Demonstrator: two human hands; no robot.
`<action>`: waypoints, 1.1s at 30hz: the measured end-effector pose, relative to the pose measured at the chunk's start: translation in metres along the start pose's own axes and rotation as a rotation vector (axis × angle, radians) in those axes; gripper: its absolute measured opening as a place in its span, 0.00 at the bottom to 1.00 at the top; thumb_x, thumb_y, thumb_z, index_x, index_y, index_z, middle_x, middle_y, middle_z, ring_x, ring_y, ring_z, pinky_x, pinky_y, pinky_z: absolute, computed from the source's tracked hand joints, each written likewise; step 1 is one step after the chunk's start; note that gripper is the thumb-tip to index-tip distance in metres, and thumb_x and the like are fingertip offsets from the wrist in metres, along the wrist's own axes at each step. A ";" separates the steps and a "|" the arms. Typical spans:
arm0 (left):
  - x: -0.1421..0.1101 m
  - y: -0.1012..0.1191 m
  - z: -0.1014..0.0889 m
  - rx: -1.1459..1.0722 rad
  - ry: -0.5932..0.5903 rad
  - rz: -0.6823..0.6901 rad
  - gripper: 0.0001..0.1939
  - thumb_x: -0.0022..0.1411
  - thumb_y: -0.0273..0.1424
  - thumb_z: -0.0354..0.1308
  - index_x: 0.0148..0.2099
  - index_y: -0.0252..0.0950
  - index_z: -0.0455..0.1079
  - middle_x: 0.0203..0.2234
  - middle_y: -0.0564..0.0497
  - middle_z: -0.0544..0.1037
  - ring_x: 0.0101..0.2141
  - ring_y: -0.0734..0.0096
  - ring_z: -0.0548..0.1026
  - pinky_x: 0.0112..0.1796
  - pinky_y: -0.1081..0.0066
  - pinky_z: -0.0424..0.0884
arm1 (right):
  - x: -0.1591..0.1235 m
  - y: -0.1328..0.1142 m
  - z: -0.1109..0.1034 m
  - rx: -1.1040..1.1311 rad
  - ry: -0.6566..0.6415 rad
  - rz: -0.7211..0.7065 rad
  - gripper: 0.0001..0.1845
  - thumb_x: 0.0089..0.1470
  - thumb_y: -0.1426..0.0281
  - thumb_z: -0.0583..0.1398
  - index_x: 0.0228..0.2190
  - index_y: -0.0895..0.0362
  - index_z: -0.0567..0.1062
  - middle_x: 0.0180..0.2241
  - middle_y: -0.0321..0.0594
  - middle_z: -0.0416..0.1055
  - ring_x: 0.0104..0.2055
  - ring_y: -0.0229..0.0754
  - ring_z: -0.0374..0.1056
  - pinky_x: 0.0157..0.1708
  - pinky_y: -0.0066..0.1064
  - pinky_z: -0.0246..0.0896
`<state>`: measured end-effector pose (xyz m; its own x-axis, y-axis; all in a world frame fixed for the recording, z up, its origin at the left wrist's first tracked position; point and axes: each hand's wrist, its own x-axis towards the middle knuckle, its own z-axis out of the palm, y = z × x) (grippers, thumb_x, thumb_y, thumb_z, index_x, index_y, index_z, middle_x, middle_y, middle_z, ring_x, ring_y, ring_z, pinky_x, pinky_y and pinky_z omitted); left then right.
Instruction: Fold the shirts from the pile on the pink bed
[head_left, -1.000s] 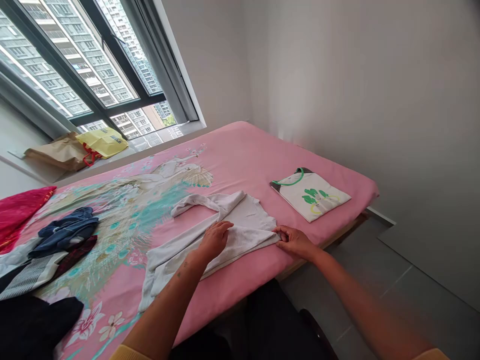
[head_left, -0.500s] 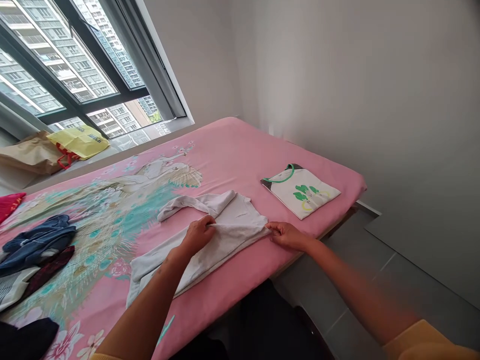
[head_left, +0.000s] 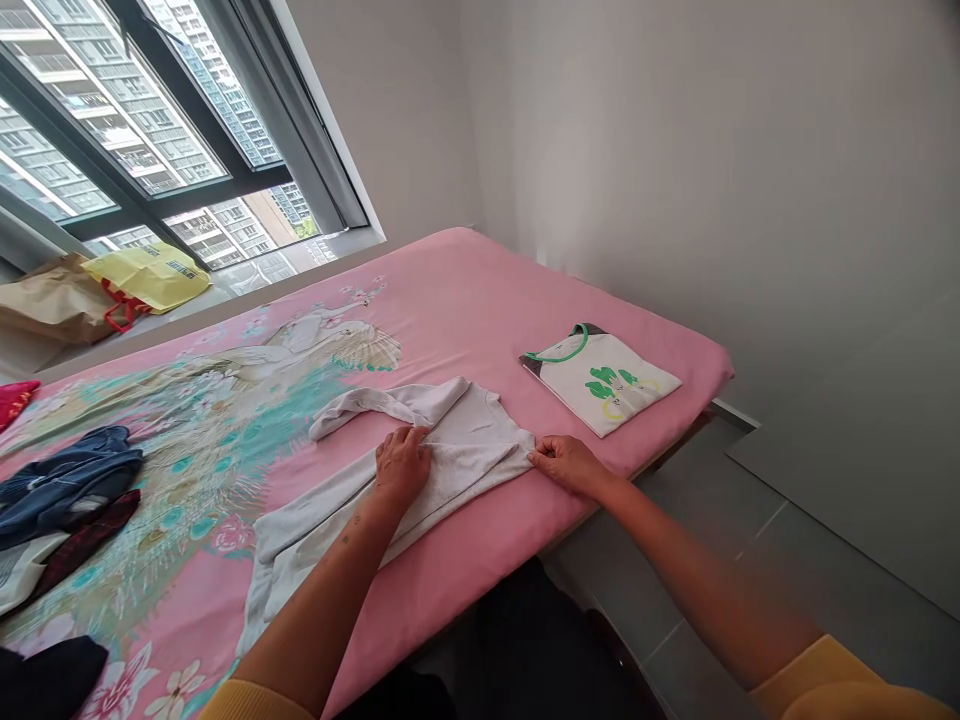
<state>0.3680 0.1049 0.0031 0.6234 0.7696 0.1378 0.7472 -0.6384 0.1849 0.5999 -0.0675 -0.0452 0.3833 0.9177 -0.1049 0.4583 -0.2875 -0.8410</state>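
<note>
A white long-sleeved shirt (head_left: 472, 440) lies on the bed, one sleeve bent across toward the far side and its lower part stretching toward me. My left hand (head_left: 403, 464) rests flat on the middle of the shirt, fingers extended over the cloth. At the shirt's right edge, my right hand (head_left: 568, 463) pinches a corner of the fabric between thumb and fingers. Just beyond the right hand lies a folded white T-shirt (head_left: 604, 385) with a green collar and green print, which neither hand touches.
The pink bed sheet (head_left: 465, 300) has a peacock pattern. Dark and blue clothes (head_left: 67, 485) are heaped at the left, with a black garment (head_left: 49, 680) nearer me. A yellow bag (head_left: 150, 275) and a brown paper bag (head_left: 56, 300) sit by the window. Grey walls border the bed.
My left hand has gone from pinching the cloth to lying flat on it. The raised fold beside it has flattened. My right hand still grips the shirt's edge.
</note>
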 end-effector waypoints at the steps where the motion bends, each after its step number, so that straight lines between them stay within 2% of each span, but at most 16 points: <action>1: -0.007 0.004 0.000 0.010 0.041 0.083 0.16 0.59 0.28 0.49 0.49 0.38 0.68 0.48 0.43 0.71 0.49 0.57 0.67 0.50 0.58 0.60 | 0.000 0.000 0.001 -0.013 0.015 -0.011 0.16 0.49 0.58 0.56 0.21 0.57 0.69 0.20 0.32 0.64 0.22 0.33 0.57 0.21 0.24 0.47; 2: -0.015 0.008 0.000 0.009 0.054 0.195 0.15 0.61 0.28 0.47 0.48 0.39 0.69 0.47 0.44 0.72 0.49 0.59 0.67 0.51 0.60 0.60 | -0.001 0.001 0.001 -0.024 0.025 -0.015 0.16 0.50 0.58 0.56 0.21 0.57 0.69 0.20 0.33 0.65 0.23 0.33 0.58 0.22 0.24 0.48; 4: -0.034 0.016 0.004 -0.012 -0.004 0.421 0.16 0.63 0.29 0.45 0.49 0.40 0.69 0.48 0.46 0.73 0.50 0.64 0.68 0.52 0.63 0.60 | -0.002 0.002 0.003 -0.043 0.038 -0.018 0.16 0.51 0.58 0.55 0.22 0.56 0.70 0.21 0.33 0.67 0.24 0.34 0.59 0.24 0.24 0.48; 5: -0.044 0.019 0.007 -0.015 -0.053 0.498 0.17 0.64 0.30 0.44 0.52 0.41 0.67 0.50 0.47 0.72 0.52 0.64 0.67 0.53 0.63 0.59 | -0.002 0.003 0.003 -0.054 0.044 -0.020 0.16 0.51 0.58 0.55 0.22 0.56 0.71 0.21 0.33 0.67 0.24 0.34 0.59 0.24 0.24 0.48; 7: -0.062 0.024 0.014 0.007 -0.127 0.566 0.22 0.64 0.35 0.46 0.60 0.41 0.59 0.56 0.46 0.66 0.57 0.62 0.61 0.56 0.58 0.55 | -0.002 0.004 0.005 -0.064 0.054 -0.029 0.15 0.51 0.58 0.55 0.23 0.56 0.71 0.22 0.34 0.68 0.25 0.34 0.60 0.24 0.24 0.49; 9: -0.072 0.029 0.019 0.035 -0.173 0.562 0.29 0.63 0.39 0.47 0.64 0.39 0.51 0.61 0.45 0.59 0.61 0.59 0.55 0.59 0.53 0.49 | -0.002 0.005 0.005 -0.048 0.064 -0.031 0.15 0.51 0.58 0.55 0.23 0.56 0.71 0.23 0.34 0.68 0.25 0.34 0.60 0.23 0.24 0.49; 10: -0.075 0.032 0.021 0.041 -0.183 0.546 0.30 0.63 0.41 0.47 0.65 0.39 0.50 0.61 0.44 0.58 0.61 0.59 0.53 0.59 0.52 0.47 | -0.003 0.005 0.006 -0.027 0.069 -0.023 0.16 0.50 0.58 0.56 0.23 0.56 0.70 0.22 0.34 0.68 0.25 0.34 0.60 0.23 0.24 0.50; 14: -0.072 0.049 0.022 0.041 -0.142 0.481 0.26 0.64 0.40 0.46 0.63 0.42 0.53 0.63 0.45 0.54 0.62 0.58 0.50 0.59 0.51 0.45 | -0.005 0.008 0.004 0.183 0.075 0.081 0.17 0.50 0.54 0.54 0.26 0.56 0.68 0.19 0.32 0.62 0.20 0.33 0.55 0.15 0.22 0.50; 18: -0.070 0.067 0.035 0.053 -0.106 0.409 0.32 0.61 0.43 0.50 0.65 0.45 0.49 0.64 0.45 0.51 0.63 0.54 0.47 0.59 0.46 0.39 | -0.007 0.015 0.003 0.425 0.109 0.134 0.17 0.49 0.54 0.54 0.32 0.55 0.66 0.19 0.29 0.57 0.18 0.32 0.52 0.12 0.21 0.53; 22: -0.072 0.069 0.043 0.044 -0.122 0.371 0.32 0.61 0.44 0.50 0.65 0.45 0.48 0.64 0.45 0.51 0.63 0.54 0.46 0.59 0.45 0.38 | -0.011 0.019 0.006 0.421 0.144 0.087 0.16 0.49 0.57 0.54 0.34 0.55 0.68 0.19 0.29 0.57 0.19 0.32 0.52 0.13 0.23 0.57; 24: -0.073 0.065 0.042 0.032 -0.127 0.370 0.31 0.62 0.43 0.49 0.65 0.46 0.49 0.64 0.46 0.50 0.63 0.55 0.46 0.59 0.45 0.38 | -0.016 0.015 0.008 0.342 0.233 0.049 0.15 0.51 0.59 0.53 0.35 0.55 0.69 0.22 0.32 0.62 0.21 0.34 0.56 0.17 0.27 0.61; 27: -0.076 0.063 0.038 0.031 -0.091 0.339 0.29 0.63 0.41 0.47 0.65 0.44 0.48 0.65 0.46 0.48 0.64 0.57 0.44 0.59 0.44 0.37 | -0.028 -0.003 0.016 0.127 0.395 -0.154 0.14 0.55 0.62 0.51 0.38 0.56 0.70 0.34 0.42 0.70 0.35 0.41 0.67 0.37 0.34 0.67; 28: -0.077 0.064 0.038 0.029 -0.092 0.336 0.30 0.63 0.41 0.47 0.65 0.44 0.47 0.65 0.45 0.48 0.64 0.57 0.44 0.59 0.44 0.36 | -0.032 -0.010 0.020 0.032 0.400 -0.263 0.15 0.56 0.63 0.50 0.41 0.56 0.70 0.40 0.45 0.71 0.43 0.44 0.67 0.45 0.37 0.63; 30: -0.081 0.067 0.038 0.017 -0.121 0.346 0.32 0.62 0.43 0.48 0.66 0.43 0.47 0.65 0.44 0.49 0.64 0.54 0.45 0.58 0.42 0.36 | -0.038 -0.022 0.030 -0.174 0.323 -0.461 0.20 0.58 0.64 0.49 0.49 0.56 0.67 0.52 0.47 0.65 0.56 0.47 0.58 0.57 0.43 0.50; 31: -0.081 0.068 0.037 0.003 -0.143 0.356 0.32 0.61 0.44 0.49 0.65 0.43 0.48 0.64 0.43 0.50 0.63 0.54 0.46 0.58 0.41 0.37 | -0.040 -0.025 0.036 -0.275 0.272 -0.522 0.23 0.58 0.64 0.49 0.53 0.57 0.64 0.56 0.47 0.62 0.60 0.48 0.53 0.60 0.46 0.43; 33: -0.081 0.067 0.035 -0.048 -0.171 0.370 0.29 0.62 0.43 0.48 0.63 0.44 0.53 0.63 0.44 0.54 0.62 0.55 0.50 0.58 0.42 0.40 | -0.040 -0.024 0.049 -0.454 0.190 -0.555 0.27 0.59 0.63 0.49 0.58 0.58 0.60 0.60 0.47 0.56 0.63 0.50 0.46 0.61 0.51 0.33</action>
<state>0.3758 -0.0004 -0.0295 0.8807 0.4720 0.0402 0.4558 -0.8675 0.1990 0.5346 -0.0840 -0.0468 0.1117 0.9097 0.4000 0.8957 0.0822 -0.4370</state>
